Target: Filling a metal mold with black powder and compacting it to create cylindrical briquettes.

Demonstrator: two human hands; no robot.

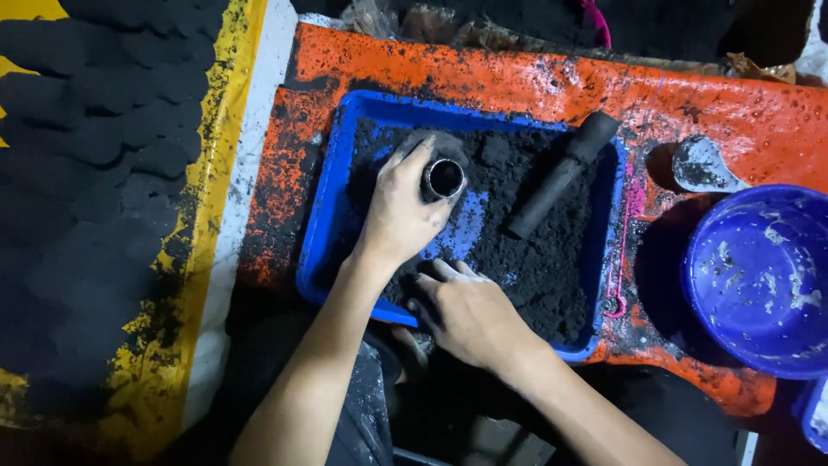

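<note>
A blue rectangular tray [332,185] filled with black powder [535,259] lies on an orange sheet. My left hand [398,211] grips a short metal tube [444,178] that stands upright in the powder, its open end facing up. My right hand [466,311] rests palm down on the powder at the tray's near edge, fingers spread toward the left. A black cylindrical rod [561,173] lies slanted in the tray to the right of the tube.
A blue bowl [763,276] smeared with white stands to the right, with a small scoop [703,166] behind it. Rows of black pressed lumps [86,155] cover a yellow sheet on the left. The orange sheet [690,95] is speckled with black dust.
</note>
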